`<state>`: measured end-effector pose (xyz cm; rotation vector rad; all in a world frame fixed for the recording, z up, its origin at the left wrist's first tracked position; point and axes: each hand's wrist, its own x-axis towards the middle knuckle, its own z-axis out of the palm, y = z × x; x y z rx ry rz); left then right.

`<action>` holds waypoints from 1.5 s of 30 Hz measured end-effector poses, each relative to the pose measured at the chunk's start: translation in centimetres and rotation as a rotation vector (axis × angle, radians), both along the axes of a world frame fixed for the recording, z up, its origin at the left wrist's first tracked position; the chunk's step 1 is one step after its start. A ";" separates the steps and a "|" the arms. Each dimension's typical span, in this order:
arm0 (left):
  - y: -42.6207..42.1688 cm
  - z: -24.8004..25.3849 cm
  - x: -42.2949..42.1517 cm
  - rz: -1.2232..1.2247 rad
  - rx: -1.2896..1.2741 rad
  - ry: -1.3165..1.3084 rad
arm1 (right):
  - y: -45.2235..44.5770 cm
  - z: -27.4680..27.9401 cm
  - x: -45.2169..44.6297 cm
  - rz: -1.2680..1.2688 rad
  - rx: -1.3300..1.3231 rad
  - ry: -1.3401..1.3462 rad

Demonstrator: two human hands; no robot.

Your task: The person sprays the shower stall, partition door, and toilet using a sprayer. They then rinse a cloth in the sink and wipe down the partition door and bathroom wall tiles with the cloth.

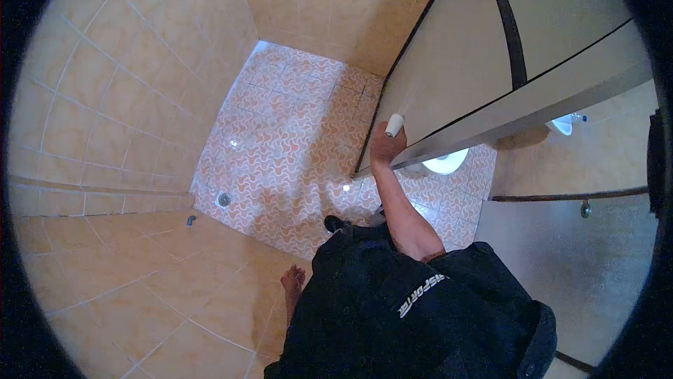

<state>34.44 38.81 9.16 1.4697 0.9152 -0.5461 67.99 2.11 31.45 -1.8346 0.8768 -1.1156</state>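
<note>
My right hand (385, 146) is wrapped around a small white cylinder (395, 125), whose exact kind I cannot make out. It is held up close to the beige partition panel (463, 49), near the panel's dark edge strip; whether it touches the panel is unclear. My left hand (294, 278) hangs low beside my dark shirt (420, 309), near the tiled wall, with its fingers loosely apart and nothing visible in them.
A patterned tile floor (280, 119) with a round drain (223, 199) lies ahead. Beyond the partition stand a white toilet (446, 161) and a white basin (561, 124). A grey door panel (561, 260) is at my right. A pipe stub (191, 220) juts from the wall.
</note>
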 end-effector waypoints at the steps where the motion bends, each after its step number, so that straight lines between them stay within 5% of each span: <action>1: 0.1 -0.4 0.1 -0.020 0.004 -0.019 | -0.3 0.0 0.1 -0.007 -0.007 0.033; 5: 0.3 -1.2 0.9 -0.096 0.027 -0.099 | -0.7 -0.6 0.4 -0.038 0.009 0.039; 9: 0.2 -1.4 1.6 -0.154 0.039 -0.163 | -1.0 -1.5 1.0 -0.177 0.260 0.355; 12: -0.4 -0.6 2.1 0.088 -0.099 -0.190 | -1.4 -3.9 1.4 -0.218 0.193 0.395; 14: -0.4 0.2 3.5 -0.298 0.085 -0.121 | -1.3 -3.7 1.4 -0.214 0.092 0.375; 20: -1.5 -0.7 3.2 -0.040 -0.004 -0.201 | -0.1 -2.6 2.0 -0.040 0.135 0.186; 22: -1.5 -1.2 3.2 -0.047 0.004 -0.195 | -0.2 -3.5 2.4 -0.165 0.068 0.435; 28: -1.4 -2.1 2.5 -0.108 0.036 -0.150 | 0.2 -1.0 2.1 -0.015 0.324 0.352; 35: -1.5 -1.5 3.0 -0.133 -0.007 -0.141 | -0.2 -2.5 1.6 -0.039 0.171 0.497; 40: -0.8 -2.4 2.8 -0.224 0.049 -0.213 | -1.1 -5.7 2.0 -0.132 0.330 0.691; 45: -2.1 -1.8 3.3 -0.140 0.073 -0.161 | 1.0 -2.9 0.3 -0.078 0.391 0.591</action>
